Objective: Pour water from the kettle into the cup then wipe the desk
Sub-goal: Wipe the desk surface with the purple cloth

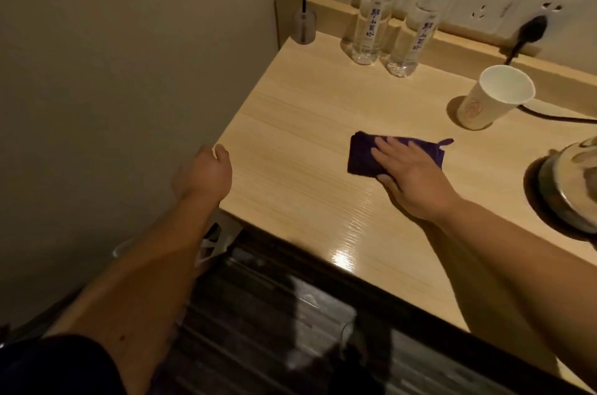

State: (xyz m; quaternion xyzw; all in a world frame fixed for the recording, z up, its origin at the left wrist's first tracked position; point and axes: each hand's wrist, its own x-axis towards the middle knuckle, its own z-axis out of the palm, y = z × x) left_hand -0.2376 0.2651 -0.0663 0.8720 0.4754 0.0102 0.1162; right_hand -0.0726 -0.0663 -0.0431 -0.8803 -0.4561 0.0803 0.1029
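**Cloth flat on the desk, cup and kettle off to the right**

Starting on the left: your left hand sits at the left edge of the desk, fingers curled loosely with nothing in them, thumb just over the corner. Behind it in the far corner there's a small clear diffuser bottle with a dark stick poking up.

Moving right, two clear water bottles with white caps stand side by side against the back ledge. In front of them, mid-desk, is the purple cloth, folded, with your right hand pressed flat on top of it, fingers spread and straight, palm down, not gripping it.

Further right, the paper cup stands upright near the back, well apart from the cloth. A black cord runs behind it up to the wall socket. At the far right edge is what looks like the kettle on its base, though it's cut off and blurry so I can't make out much.
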